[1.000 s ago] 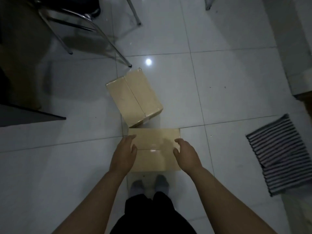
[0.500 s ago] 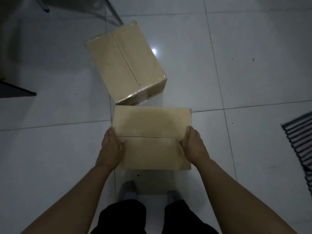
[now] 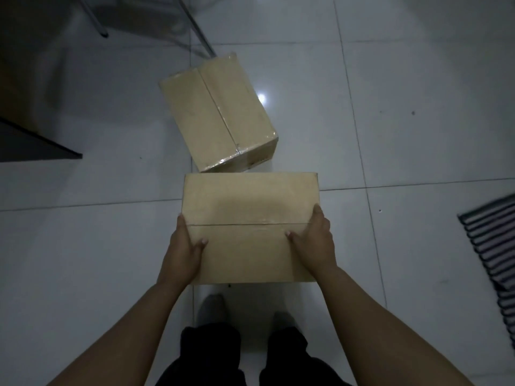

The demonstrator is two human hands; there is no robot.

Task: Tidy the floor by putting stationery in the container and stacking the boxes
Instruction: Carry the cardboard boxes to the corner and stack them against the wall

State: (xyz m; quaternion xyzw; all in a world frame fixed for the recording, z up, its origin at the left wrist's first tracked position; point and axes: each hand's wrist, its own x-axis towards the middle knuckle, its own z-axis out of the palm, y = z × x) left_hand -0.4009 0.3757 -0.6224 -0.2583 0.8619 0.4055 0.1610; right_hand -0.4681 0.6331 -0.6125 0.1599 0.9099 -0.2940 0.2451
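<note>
A taped cardboard box (image 3: 248,207) is right in front of me, held from both sides. My left hand (image 3: 182,252) grips its left edge with the thumb laid over the top. My right hand (image 3: 313,246) grips the right edge the same way, thumb on top. It looks lifted off the floor, above my feet. A second taped cardboard box (image 3: 217,115) lies on the white tiled floor just beyond it, turned at an angle. No stationery or container shows in this view.
Metal chair legs (image 3: 199,32) stand behind the far box. A dark furniture corner (image 3: 36,146) juts in from the left. A striped mat (image 3: 493,246) lies at the right edge. My feet (image 3: 211,305) are below the held box.
Both hands went from resting at the near box's sides to gripping it with thumbs on top. The box has grown larger in view, and the camera tilted back up slightly.
</note>
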